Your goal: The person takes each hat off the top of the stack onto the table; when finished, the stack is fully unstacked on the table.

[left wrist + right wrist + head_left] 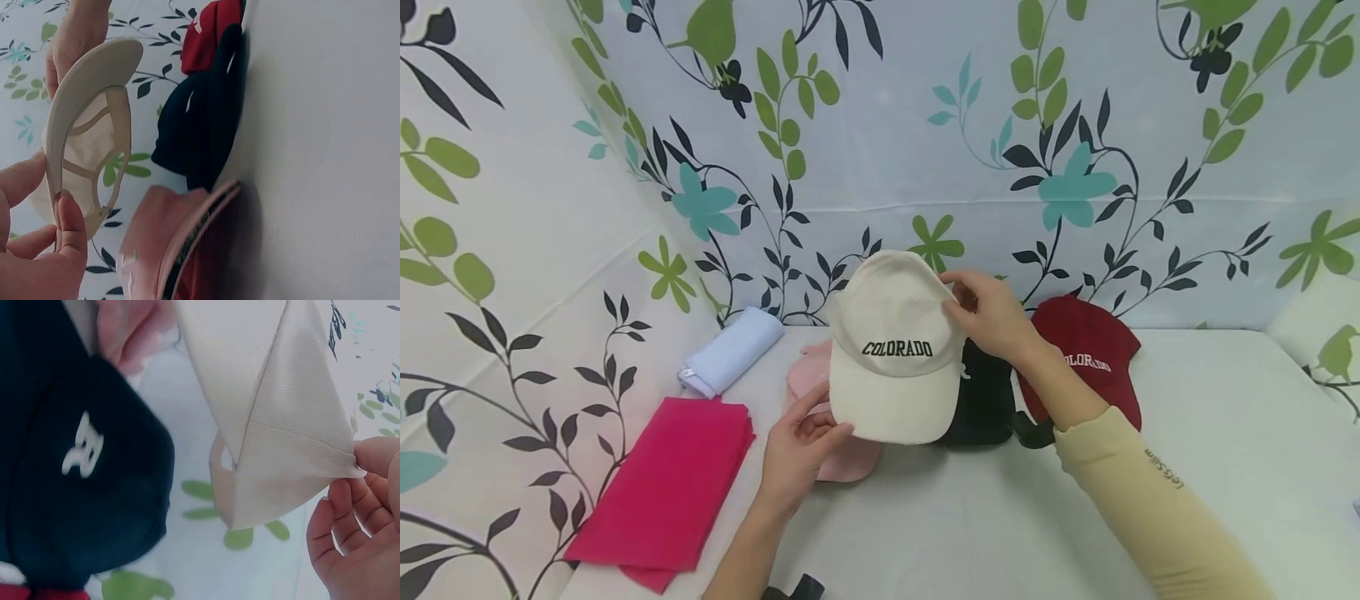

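Note:
A cream baseball cap (895,333) with COLORADO across its front is held up between both hands, its brim pointing down. My left hand (800,446) pinches the brim's edge between thumb and fingers, as the left wrist view shows with the cap's hollow underside (94,144). On the other side my right hand (988,312) pinches the crown's fabric; the right wrist view shows thumb and fingertips on a fold of it (300,425). Behind the cap sit a pink cap (850,460) and a black cap (992,392), both partly hidden. A dark red cap (1086,350) lies behind the right forearm.
Folded bright pink cloth (666,483) lies on the white table (1217,450) at the left. Beyond it is a rolled light blue cloth (733,350). A curtain (880,125) printed with leaves and flowers hangs along the back and left side.

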